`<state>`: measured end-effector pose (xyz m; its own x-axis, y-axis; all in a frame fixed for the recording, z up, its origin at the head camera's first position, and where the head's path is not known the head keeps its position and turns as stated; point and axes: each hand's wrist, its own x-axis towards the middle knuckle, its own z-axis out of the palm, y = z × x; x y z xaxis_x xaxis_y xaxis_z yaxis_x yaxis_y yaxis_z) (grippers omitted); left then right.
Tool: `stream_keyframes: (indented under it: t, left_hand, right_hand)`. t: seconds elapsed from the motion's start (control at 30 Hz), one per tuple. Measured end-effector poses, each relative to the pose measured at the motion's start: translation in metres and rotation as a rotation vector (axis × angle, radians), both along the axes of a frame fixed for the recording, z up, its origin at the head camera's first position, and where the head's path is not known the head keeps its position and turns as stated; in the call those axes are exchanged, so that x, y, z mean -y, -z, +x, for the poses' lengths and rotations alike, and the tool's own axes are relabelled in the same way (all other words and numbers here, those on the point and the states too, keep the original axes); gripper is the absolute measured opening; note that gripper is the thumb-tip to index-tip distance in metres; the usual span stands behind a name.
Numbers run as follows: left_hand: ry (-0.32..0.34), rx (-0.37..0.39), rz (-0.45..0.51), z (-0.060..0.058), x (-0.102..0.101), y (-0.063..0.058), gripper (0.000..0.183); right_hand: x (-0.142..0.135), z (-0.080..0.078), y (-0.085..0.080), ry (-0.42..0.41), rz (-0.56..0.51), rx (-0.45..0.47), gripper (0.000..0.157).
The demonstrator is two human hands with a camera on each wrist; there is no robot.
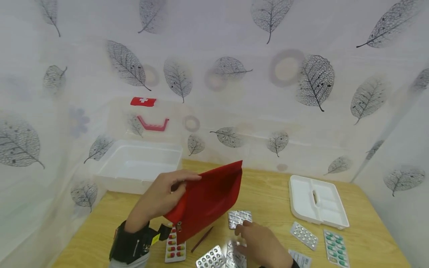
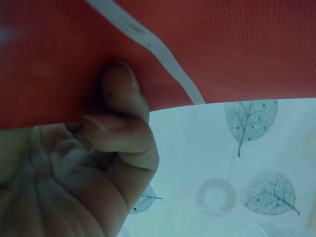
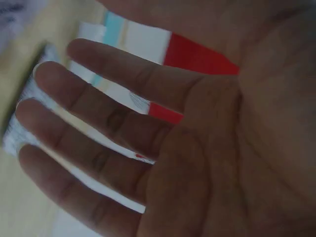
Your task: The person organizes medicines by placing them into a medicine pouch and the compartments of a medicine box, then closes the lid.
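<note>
My left hand (image 1: 167,195) grips the top edge of a red zip pouch (image 1: 209,197), thumb on one side and fingers on the other. The pouch is tilted over the table, its mouth gaping and its zip pull hanging at the lower corner. In the left wrist view curled fingers (image 2: 118,98) press against the red fabric beside a pale strip. Low over the table, my right hand (image 1: 263,242) has its fingers extended, and its palm (image 3: 197,163) shows nothing held. One silver blister pack (image 1: 240,219) lies just beyond its fingertips; another, blurred silver pack (image 1: 234,257) lies under them.
A red-and-yellow capsule pack (image 1: 175,249), a thin dark-red stick (image 1: 202,239) and a round-pill pack (image 1: 212,257) lie below the pouch. To the right are a silver pack (image 1: 304,235), a green-capsule pack (image 1: 336,247) and a white divided tray (image 1: 303,201). A white box (image 1: 137,180) stands back left.
</note>
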<state>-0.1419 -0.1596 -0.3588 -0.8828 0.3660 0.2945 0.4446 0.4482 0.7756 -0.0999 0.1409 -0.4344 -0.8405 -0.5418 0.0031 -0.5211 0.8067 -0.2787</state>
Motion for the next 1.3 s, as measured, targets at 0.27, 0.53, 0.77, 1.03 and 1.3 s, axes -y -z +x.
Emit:
stream_keyframes:
  t: [0.27,0.53,0.77,1.03,1.3]
  left_hand:
    - [0.05,0.037,0.03,0.004,0.0,-0.001,0.037]
    - [0.069,0.064,0.058,0.011,0.001,0.003,0.037]
    - [0.059,0.042,0.044,0.006,0.0,0.001,0.036]
    - [0.072,0.028,0.028,0.001,-0.003,0.004,0.038]
    - [0.102,0.044,0.048,0.001,-0.006,0.003,0.037]
  right_hand:
    - [0.017,0.001,0.019,0.118,0.1,0.224,0.017]
    - [0.019,0.003,0.032,0.092,0.149,0.198,0.018]
    - [0.009,0.002,-0.002,0.112,-0.078,0.377,0.025]
    - [-0.006,0.002,-0.058,-0.072,-0.323,0.27,0.013]
    - [0.005,0.016,-0.093,0.064,-0.471,-0.27,0.026]
